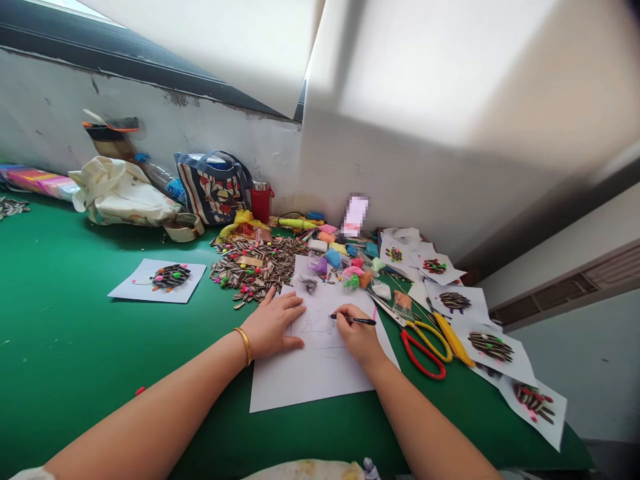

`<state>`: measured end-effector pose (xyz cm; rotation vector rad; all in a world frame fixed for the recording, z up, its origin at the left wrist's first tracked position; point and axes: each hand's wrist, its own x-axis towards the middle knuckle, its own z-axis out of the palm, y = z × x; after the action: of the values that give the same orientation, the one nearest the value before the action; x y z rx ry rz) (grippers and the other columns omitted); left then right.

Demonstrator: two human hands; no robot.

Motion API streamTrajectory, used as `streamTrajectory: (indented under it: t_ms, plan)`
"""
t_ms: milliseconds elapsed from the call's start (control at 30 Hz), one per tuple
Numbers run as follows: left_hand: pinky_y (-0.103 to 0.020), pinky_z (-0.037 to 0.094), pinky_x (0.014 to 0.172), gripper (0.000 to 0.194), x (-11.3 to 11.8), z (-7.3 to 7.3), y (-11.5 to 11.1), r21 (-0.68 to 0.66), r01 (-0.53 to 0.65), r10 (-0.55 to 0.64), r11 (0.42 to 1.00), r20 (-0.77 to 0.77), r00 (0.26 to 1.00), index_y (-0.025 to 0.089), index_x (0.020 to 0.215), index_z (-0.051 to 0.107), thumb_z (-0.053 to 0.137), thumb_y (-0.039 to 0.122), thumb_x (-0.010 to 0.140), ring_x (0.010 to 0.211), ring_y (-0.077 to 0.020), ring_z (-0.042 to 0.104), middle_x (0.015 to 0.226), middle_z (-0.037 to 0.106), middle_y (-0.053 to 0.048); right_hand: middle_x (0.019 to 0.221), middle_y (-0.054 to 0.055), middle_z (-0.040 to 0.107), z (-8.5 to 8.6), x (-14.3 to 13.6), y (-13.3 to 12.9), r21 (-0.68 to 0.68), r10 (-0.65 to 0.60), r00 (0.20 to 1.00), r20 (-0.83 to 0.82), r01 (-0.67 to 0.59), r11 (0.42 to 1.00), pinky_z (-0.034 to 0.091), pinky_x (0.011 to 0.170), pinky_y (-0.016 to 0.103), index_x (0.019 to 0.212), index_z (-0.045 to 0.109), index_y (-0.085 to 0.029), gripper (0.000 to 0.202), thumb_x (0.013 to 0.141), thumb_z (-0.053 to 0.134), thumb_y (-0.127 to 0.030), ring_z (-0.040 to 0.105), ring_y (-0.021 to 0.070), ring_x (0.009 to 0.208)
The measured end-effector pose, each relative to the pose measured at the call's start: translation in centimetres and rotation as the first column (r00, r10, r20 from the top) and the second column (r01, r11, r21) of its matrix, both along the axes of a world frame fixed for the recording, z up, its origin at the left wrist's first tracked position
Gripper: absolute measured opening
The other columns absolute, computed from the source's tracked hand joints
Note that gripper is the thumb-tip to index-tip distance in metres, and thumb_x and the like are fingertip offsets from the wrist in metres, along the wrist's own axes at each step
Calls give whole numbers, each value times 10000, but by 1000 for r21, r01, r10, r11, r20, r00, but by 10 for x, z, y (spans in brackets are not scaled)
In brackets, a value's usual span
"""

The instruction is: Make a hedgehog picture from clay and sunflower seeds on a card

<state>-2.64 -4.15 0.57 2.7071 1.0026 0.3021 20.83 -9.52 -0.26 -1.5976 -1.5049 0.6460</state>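
Paper (310,380) on green bench (75,353), right hand (357,335) over it, fingers pinched around black pen (364,321), left hand (274,327) flat on paper's left side, fingers spread, gripping nothing, scissors (400,321) right of paper

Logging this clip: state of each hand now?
Left hand: open, resting on the white paper.
Right hand: closed around a black pen.

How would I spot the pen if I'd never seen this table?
On the green table, find the large white sheet with a line drawing. The right hand holds the pen over it: slim and black, unlike the nearby red-and-yellow-handled scissors.
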Motion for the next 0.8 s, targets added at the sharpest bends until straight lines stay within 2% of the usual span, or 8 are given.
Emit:
streamTrajectory:
  t_ms: [200, 467, 800]
  plan:
    - [-562, -37, 1157, 717, 0, 0, 0, 0, 2, -2, 1000, 0, 1000, 251, 1335, 503, 664, 601, 730, 1372, -299, 340, 1416, 487, -92, 662, -8, 576, 4, -3, -4, -35, 16, 999, -32, -17, 999, 368, 512, 254, 789, 612, -207, 164, 827, 469, -278, 494, 150, 567]
    - [-555, 5, 1165, 722, 1, -1, 0, 14, -6, 6, 1000, 14, 1000, 274, 1334, 507, 676, 604, 715, 1365, -307, 354, 1408, 496, -77, 813, 20, 640, 3, -16, -11, -16, 209, 978, -23, -209, 978, 451, 684, 274, 865, 627, -199, 156, 856, 484, -260, 578, 166, 741]
    - [-562, -9, 1161, 715, -1, -4, 1, 24, 6, -6, 1000, 23, 1000, 267, 1334, 507, 671, 601, 723, 1361, -306, 358, 1407, 496, -85, 786, 12, 637, 3, -17, -10, -38, 205, 978, -28, -206, 978, 446, 662, 270, 833, 626, -199, 138, 840, 495, -241, 575, 161, 721]
